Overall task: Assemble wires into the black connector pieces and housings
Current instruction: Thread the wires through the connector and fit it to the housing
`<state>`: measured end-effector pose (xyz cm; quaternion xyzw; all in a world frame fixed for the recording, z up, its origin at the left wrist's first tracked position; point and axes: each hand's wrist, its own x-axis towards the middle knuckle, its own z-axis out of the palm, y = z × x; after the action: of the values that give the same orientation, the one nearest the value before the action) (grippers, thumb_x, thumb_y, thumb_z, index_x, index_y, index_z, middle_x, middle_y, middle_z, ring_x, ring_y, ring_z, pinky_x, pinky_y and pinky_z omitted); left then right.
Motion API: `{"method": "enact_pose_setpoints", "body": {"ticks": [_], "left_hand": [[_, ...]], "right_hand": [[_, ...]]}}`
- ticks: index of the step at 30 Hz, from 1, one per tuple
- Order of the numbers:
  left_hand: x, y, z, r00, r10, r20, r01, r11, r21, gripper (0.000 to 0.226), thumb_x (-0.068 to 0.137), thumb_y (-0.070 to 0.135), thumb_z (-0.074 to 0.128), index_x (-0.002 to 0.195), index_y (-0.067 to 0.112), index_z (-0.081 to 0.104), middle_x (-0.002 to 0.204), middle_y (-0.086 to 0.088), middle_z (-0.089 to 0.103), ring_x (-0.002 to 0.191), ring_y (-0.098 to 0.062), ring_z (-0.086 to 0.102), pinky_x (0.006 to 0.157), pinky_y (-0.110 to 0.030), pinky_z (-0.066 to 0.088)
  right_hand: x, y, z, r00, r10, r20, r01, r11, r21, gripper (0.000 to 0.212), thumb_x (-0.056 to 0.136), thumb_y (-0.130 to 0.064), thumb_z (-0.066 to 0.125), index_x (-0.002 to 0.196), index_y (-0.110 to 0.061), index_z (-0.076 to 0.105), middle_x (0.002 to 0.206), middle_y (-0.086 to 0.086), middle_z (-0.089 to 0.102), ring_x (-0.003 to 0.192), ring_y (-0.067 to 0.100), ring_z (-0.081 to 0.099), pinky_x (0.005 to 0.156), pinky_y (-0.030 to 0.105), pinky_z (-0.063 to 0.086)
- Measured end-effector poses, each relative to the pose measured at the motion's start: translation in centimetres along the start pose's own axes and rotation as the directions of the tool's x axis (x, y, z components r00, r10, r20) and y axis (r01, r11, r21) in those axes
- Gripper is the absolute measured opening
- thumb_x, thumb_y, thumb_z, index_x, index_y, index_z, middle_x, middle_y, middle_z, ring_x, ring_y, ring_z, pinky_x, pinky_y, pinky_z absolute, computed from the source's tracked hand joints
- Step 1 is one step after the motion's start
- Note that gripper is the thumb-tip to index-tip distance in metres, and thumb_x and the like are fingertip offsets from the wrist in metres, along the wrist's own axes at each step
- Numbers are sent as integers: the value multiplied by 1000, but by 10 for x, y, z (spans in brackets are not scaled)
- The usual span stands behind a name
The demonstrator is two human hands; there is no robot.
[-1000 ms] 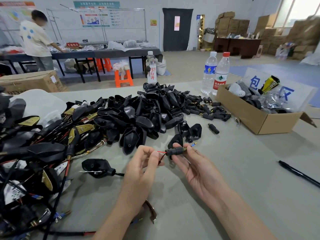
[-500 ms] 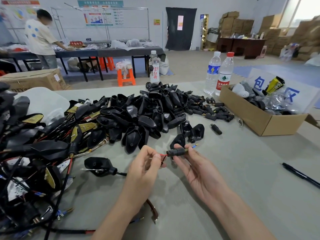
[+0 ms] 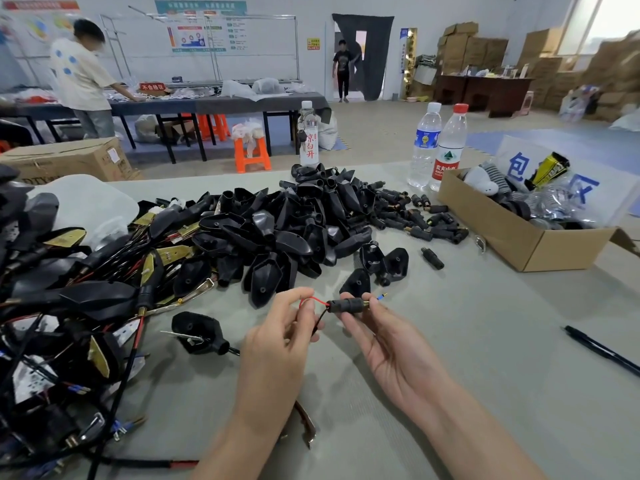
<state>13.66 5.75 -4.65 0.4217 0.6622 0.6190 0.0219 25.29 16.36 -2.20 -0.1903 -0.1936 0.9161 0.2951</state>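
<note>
My right hand (image 3: pixel 384 344) pinches a small black cylindrical connector piece (image 3: pixel 346 304) between thumb and fingertips, just above the table. A blue-tipped wire end (image 3: pixel 381 296) sticks out of its right end. From its left end come a red wire (image 3: pixel 313 300) and a black wire (image 3: pixel 320 318), which my left hand (image 3: pixel 282 344) pinches. A black housing (image 3: pixel 197 332) with a cable lies on the table left of my left hand. A big pile of black housings (image 3: pixel 287 230) lies behind the hands, and small connector pieces (image 3: pixel 419 220) lie to its right.
Wired assemblies (image 3: pixel 69 306) are heaped at the left. An open cardboard box (image 3: pixel 512 233) of parts stands at the right, three water bottles (image 3: pixel 436 147) behind the pile. A black pen (image 3: pixel 602 349) lies at far right. Two people stand in the background.
The red wire now bows up in a larger loop between my hands, and a second person has appeared in the doorway. My hands have barely moved.
</note>
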Motion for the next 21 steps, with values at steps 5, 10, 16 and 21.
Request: {"method": "enact_pose_setpoints", "body": {"ticks": [5, 10, 16, 21], "left_hand": [[0, 0, 1, 1000, 31, 6, -31, 998, 48, 23, 94, 56, 54, 100, 34, 59, 85, 12, 73, 77, -15, 73, 69, -44, 61], [-2, -2, 1, 1000, -6, 27, 4, 998, 67, 26, 93, 57, 52, 94, 31, 53, 75, 4, 69, 69, -22, 69, 66, -52, 59], [-2, -6, 3, 995, -5, 104, -5, 995, 97, 19, 93, 57, 48, 93, 38, 51, 78, 9, 71, 68, -18, 69, 67, -52, 58], [-1, -3, 2, 991, 50, 124, -61, 994, 93, 18, 100, 55, 40, 103, 42, 53, 92, 19, 72, 82, -4, 71, 72, -29, 55]], "right_hand": [[2, 1, -3, 1000, -15, -20, 16, 999, 28, 31, 97, -11, 57, 122, 8, 57, 117, 25, 70, 100, 33, 73, 65, 27, 61], [2, 3, -4, 1000, -13, -9, 13, 1000, 19, 29, 89, -12, 62, 111, 7, 62, 112, 26, 71, 100, 33, 73, 65, 26, 61], [-1, 2, -4, 999, 14, 48, -13, 999, -32, 37, 90, -13, 62, 119, 10, 59, 117, 29, 68, 104, 32, 72, 70, 26, 61], [0, -2, -5, 999, -12, 35, 13, 999, -42, 41, 96, -12, 58, 126, 16, 54, 120, 31, 66, 99, 29, 73, 70, 25, 61]]}}
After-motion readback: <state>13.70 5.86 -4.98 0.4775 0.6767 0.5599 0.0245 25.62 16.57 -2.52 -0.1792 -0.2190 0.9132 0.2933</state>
